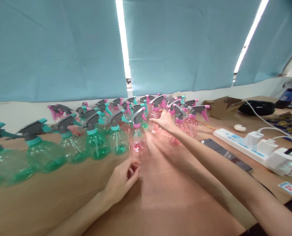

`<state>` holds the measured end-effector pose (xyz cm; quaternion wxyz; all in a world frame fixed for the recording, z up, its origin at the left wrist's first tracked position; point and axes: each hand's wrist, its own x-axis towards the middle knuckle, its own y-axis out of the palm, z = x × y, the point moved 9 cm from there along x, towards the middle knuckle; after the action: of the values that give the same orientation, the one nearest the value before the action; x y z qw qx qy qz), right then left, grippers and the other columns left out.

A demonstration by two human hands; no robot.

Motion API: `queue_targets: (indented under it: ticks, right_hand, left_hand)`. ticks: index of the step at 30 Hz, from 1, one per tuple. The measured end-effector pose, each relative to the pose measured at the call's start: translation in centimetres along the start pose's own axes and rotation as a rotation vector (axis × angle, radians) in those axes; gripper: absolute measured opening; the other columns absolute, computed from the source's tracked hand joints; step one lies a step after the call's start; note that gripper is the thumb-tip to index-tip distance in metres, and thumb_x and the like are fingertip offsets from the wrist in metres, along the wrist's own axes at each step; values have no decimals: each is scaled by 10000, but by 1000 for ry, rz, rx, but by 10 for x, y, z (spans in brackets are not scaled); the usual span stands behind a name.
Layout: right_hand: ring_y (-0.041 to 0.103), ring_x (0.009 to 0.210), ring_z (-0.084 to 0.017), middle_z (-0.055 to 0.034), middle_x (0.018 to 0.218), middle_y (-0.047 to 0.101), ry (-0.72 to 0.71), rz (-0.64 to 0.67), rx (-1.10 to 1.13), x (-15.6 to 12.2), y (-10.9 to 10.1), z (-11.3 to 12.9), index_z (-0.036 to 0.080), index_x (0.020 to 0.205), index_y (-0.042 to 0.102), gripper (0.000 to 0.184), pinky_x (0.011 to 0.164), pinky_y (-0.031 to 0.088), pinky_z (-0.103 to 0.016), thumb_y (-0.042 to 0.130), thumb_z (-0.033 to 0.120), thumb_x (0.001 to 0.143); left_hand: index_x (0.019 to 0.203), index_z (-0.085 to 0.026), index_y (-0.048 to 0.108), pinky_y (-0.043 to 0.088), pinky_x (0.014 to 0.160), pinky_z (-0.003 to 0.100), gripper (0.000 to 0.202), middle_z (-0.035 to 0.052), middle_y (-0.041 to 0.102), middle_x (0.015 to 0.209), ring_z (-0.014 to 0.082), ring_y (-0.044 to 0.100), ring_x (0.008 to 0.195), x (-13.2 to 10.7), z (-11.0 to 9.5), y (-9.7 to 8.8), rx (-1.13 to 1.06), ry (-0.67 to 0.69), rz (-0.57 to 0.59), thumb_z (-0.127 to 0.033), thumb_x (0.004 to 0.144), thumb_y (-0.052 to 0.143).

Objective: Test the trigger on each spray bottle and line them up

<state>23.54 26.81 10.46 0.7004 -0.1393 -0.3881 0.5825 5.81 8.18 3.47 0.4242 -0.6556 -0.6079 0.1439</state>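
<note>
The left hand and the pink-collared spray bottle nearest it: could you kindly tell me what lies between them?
In the head view, only a short bare stretch of table lies between the left hand and that spray bottle.

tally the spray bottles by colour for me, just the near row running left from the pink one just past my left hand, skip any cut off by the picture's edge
Green spray bottles: 4
Pink spray bottle: 1
Total: 5
</note>
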Motion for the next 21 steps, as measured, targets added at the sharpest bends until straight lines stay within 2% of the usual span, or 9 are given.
queue_targets:
  ticks: [7, 11, 14, 17, 21]
  right_hand:
    - [678, 716, -249, -141, 873, 676, -57, 57, 48, -19, -16, 10, 21, 1286, 445, 747, 633, 520, -326, 725, 399, 707]
    - [669, 629, -241, -84, 710, 670, -90, 112, 55, -35, -24, 8, 0, 1318, 401, 791, 573, 505, -319, 719, 397, 711]
    - [662, 579, -240, -48, 623, 650, -106, 157, 53, -51, -27, 5, 24, 1313, 410, 756, 559, 499, -325, 698, 409, 730]
    - [681, 697, -294, -86, 720, 679, -149, 142, 24, -72, -31, 4, 78, 1291, 448, 702, 620, 507, -372, 682, 438, 736]
    - [623, 1033, -351, -158, 1091, 654, -251, 122, 41, -111, -35, 12, 151, 1272, 472, 644, 802, 494, -436, 666, 457, 739]
  left_hand:
    - [943, -189, 564, 499, 560, 236, 125, 4, 636, 774, 122, 600, 600, -2, -4, 0, 0, 17, 9, -234, 873, 471]
    - [939, -183, 564, 493, 562, 231, 125, 7, 639, 764, 127, 612, 624, -1, -6, 1, -8, 39, 22, -234, 878, 468]
    - [912, -183, 565, 482, 558, 224, 116, 0, 633, 734, 125, 610, 620, -1, -9, 1, 0, 60, 35, -231, 881, 464]
    - [888, -187, 565, 473, 546, 216, 102, -14, 626, 697, 118, 599, 596, -3, -10, 3, 3, 78, 48, -214, 872, 468]
    - [882, -189, 566, 488, 547, 217, 102, -4, 628, 730, 123, 606, 621, -6, -8, 2, -8, 61, 19, -234, 877, 476]
